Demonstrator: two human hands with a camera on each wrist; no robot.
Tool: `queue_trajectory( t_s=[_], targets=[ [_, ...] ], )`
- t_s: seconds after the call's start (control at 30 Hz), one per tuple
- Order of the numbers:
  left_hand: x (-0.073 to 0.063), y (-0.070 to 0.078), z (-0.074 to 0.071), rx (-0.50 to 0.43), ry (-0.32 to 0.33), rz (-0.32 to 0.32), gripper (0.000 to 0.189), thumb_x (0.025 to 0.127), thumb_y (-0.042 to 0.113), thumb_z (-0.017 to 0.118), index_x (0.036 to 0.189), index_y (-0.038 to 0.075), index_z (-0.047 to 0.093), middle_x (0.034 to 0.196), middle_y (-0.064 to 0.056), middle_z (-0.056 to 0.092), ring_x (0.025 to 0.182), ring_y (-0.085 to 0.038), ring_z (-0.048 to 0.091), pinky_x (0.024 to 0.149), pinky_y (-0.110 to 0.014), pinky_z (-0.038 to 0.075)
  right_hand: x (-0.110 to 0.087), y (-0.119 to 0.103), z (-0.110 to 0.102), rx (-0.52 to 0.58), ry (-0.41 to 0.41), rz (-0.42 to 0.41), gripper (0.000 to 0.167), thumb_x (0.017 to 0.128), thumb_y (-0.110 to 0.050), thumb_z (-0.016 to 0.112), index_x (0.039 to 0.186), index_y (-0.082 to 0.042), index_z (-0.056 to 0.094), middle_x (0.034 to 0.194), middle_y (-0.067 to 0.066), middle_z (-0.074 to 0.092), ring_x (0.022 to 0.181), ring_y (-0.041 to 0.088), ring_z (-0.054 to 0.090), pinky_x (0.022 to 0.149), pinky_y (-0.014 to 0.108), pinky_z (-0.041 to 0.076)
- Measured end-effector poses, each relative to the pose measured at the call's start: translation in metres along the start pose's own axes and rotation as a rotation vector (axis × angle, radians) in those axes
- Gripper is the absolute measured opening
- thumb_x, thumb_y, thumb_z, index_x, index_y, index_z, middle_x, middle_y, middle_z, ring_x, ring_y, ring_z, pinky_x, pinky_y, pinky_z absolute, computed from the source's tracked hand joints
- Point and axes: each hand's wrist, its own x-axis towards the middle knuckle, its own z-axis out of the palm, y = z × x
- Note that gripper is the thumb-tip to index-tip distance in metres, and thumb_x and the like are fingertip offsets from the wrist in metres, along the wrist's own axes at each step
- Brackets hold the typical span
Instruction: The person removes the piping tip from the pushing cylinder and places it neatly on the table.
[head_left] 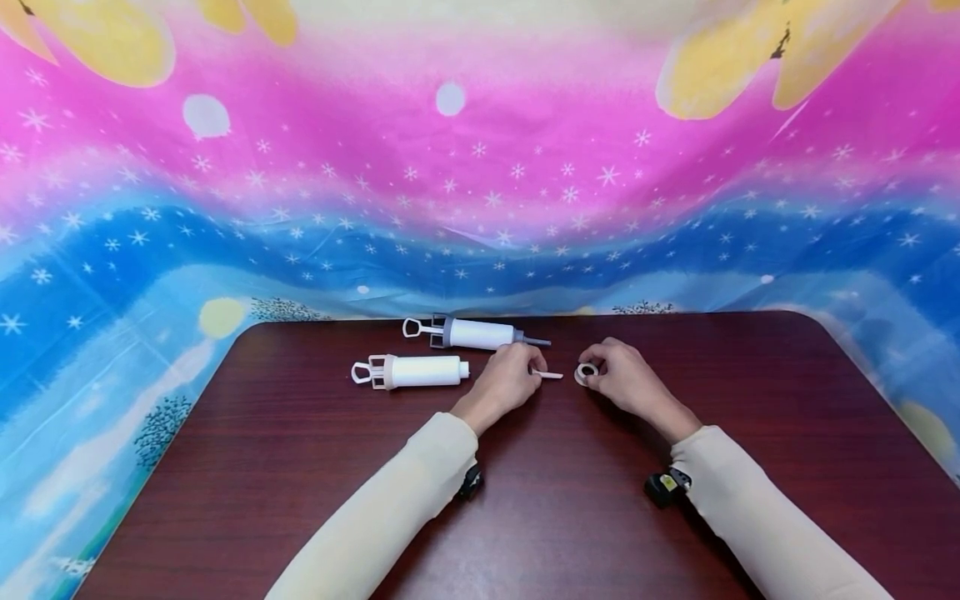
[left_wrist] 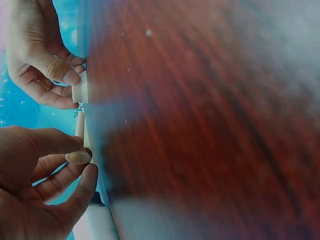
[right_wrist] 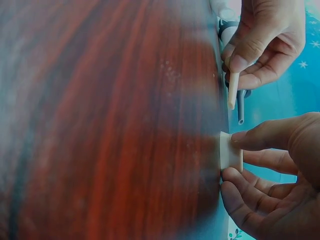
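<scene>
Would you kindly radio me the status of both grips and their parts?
Left grip pinching slim pale piece. Right grip holding pale ring. Piece and ring apart; nothing seen blocking the gap.

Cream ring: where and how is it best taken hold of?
Probably by pinching the cream ring across its outer wall, coming from its right in the head view: the short round wall offers opposing sides, the centre hole shows open, and the cream stick points towards its left side.
</scene>
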Motion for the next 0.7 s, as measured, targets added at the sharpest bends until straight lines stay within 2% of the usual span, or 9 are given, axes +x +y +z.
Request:
queue_trajectory(
  t_s=[0.47, 0.7],
  targets=[
    [0.0032, 0.0014, 0.0040, 0.007, 0.002, -0.016, 0.011, 0.099, 0.007, 0.069, 0.103, 0.012, 0.077, 0.088, 0.001, 0.071, 0.079, -0.012, 0.060, 0.075, -0.027, 0.051, 0.0000, 0.0005, 0.0009, 0.001, 0.003, 0.001, 0.024, 0.088, 0.003, 0.068, 0.111, 0.003, 0.075, 0.098, 0.014, 0.064, 0.086, 0.026, 0.061, 0.079, 0.039, 0.050],
    [0.0050, 0.0030, 0.0040, 0.041, 0.008, 0.009, 0.011, 0.098, 0.006, 0.068, 0.101, 0.012, 0.077, 0.093, 0.000, 0.072, 0.083, -0.013, 0.061, 0.079, -0.028, 0.053, 0.0000, 0.0006, 0.0011, -0.005, 0.006, -0.001, 0.024, 0.087, 0.002, 0.068, 0.111, 0.003, 0.075, 0.098, 0.014, 0.064, 0.087, 0.027, 0.062, 0.079, 0.040, 0.051]
  ],
)
